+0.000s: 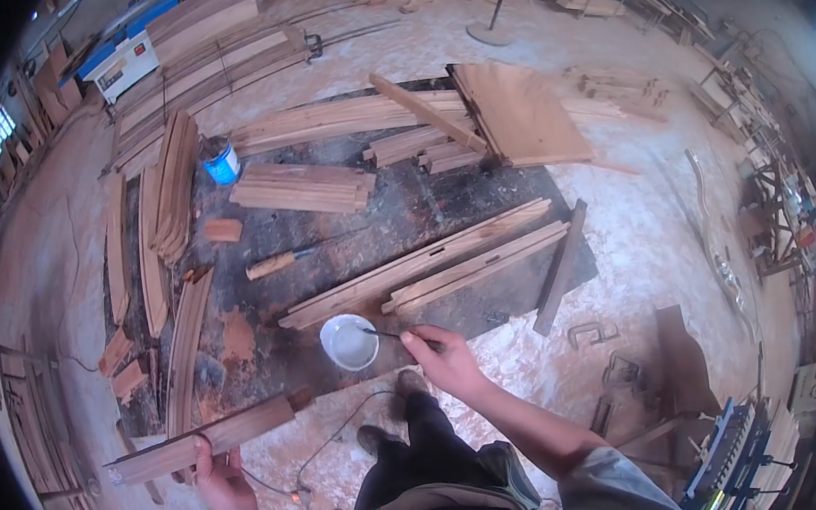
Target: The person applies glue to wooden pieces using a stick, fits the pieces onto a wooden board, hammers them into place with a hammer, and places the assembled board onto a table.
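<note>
My left hand [222, 478] is closed around a wooden rail [203, 442] that has a narrower tenon at its right end. The rail is held off the near left edge of the dark worktable. Pinched in my right hand [442, 360] is a thin dark stick [385, 334]; whether its tip carries a brush I cannot tell. The tip reaches over the rim of a white cup [325, 341] at the table's front edge. Inside the cup is a whitish liquid [350, 346]. Just beyond it lie two long wooden rails [419, 264] with mortise slots.
On the dark table [367, 250] are a wooden-handled chisel [273, 264], a wood block [223, 231], a blue can [221, 163], stacked boards [303, 187] and a wide panel [523, 116]. A dark bar [562, 268] juts past the right edge. A cable [324, 446] crosses the floor.
</note>
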Tool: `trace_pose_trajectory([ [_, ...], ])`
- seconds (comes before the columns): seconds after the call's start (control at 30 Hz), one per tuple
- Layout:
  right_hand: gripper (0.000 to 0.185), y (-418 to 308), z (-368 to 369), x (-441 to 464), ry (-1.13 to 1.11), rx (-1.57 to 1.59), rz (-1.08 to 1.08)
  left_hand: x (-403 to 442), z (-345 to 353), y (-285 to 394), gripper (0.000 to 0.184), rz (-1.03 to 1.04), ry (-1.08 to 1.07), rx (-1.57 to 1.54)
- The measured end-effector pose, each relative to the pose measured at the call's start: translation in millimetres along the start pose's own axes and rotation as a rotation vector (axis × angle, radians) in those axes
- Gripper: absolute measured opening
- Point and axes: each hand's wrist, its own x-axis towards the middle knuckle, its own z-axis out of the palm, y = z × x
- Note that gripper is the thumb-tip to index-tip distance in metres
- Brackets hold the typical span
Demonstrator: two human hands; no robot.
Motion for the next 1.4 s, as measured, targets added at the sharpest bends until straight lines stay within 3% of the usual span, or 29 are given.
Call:
trace_pose_trajectory([
  [0.13, 0.040, 51, 11, 51, -0.122, 0.065, 0.245, 20, -11, 5, 0.038, -0.011, -0.121, 0.044],
  [0.23, 0.045, 42, -4, 63, -0.222, 0.211, 0.431, 26, -5, 10, 0.044, 0.016, -0.208, 0.114],
  [0.27, 0.050, 56, -11, 67, -0.252, 0.282, 0.332, 32, -9, 9, 0.046, 0.028, -0.206, 0.143],
  [0.37, 0.048, 38, -73, 76, -0.121, 0.208, 0.398, 38, 8, 4, 0.041, 0.091, -0.276, 0.148],
  [0.4, 0.045, 33, -99, 87, -0.053, 0.272, 0.347, 36, 21, 1, 0.042, 0.079, -0.186, 0.145],
  [0.5, 0.037, 26, -194, 151, 0.139, 0.354, 0.242, 67, -1, -13, 0.039, 0.065, -0.194, 0.100],
  [0.57, 0.035, 55, -250, 214, 0.354, 0.538, 0.228, 73, 5, -20, 0.033, -0.044, 0.003, 0.030],
  [0.63, 0.036, 70, -287, 266, 0.494, 0.710, 0.295, 78, 4, -28, 0.032, -0.041, 0.047, 0.073],
  [0.67, 0.037, 80, -302, 290, 0.486, 0.752, 0.290, 96, -38, -26, 0.037, -0.168, -0.226, 0.045],
  [0.77, 0.038, 112, -333, 340, 0.503, 0.818, 0.331, 104, -48, -39, 0.028, 0.006, 0.063, 0.151],
  [0.83, 0.039, 122, -340, 369, 0.561, 0.782, 0.419, 89, -31, -35, 0.033, -0.013, 0.029, 0.206],
  [0.9, 0.039, 137, -352, 385, 0.441, 0.940, 0.355, 61, 9, -23, 0.042, -0.087, -0.026, 0.229],
  [0.93, 0.040, 150, -355, 396, 0.352, 1.003, 0.351, 44, 49, -14, 0.046, -0.122, -0.297, 0.119],
  [0.97, 0.041, 159, -360, 398, 0.232, 1.055, 0.310, 40, 22, -17, 0.046, -0.164, 0.007, 0.023],
  [1.03, 0.044, 169, -379, 401, 0.011, 1.117, 0.262, 30, 43, -11, 0.041, -0.139, 0.139, 0.084],
  [1.1, 0.061, 184, -412, 411, -0.015, 1.003, 0.284, 25, 54, -11, 0.036, -0.038, 0.326, 0.184],
  [1.17, 0.074, 219, -459, 436, 0.102, 0.976, 0.334, 31, 32, -10, 0.041, -0.028, 0.190, 0.190],
  [1.2, 0.074, 156, -418, 421, 0.491, 0.938, 0.511, 29, 45, -10, 0.048, -0.053, 0.224, 0.162],
  [1.23, 0.074, 154, -416, 422, 0.498, 0.924, 0.548, 28, 34, -15, 0.053, -0.057, 0.141, 0.145],
  [1.33, 0.066, 158, -436, 425, 0.491, 0.956, 0.661, 24, 30, -29, 0.054, -0.071, 0.210, 0.174],
  [1.4, 0.053, 150, -425, 396, 0.485, 0.603, 0.416, 23, 27, -38, 0.054, -0.082, 0.175, 0.179],
])
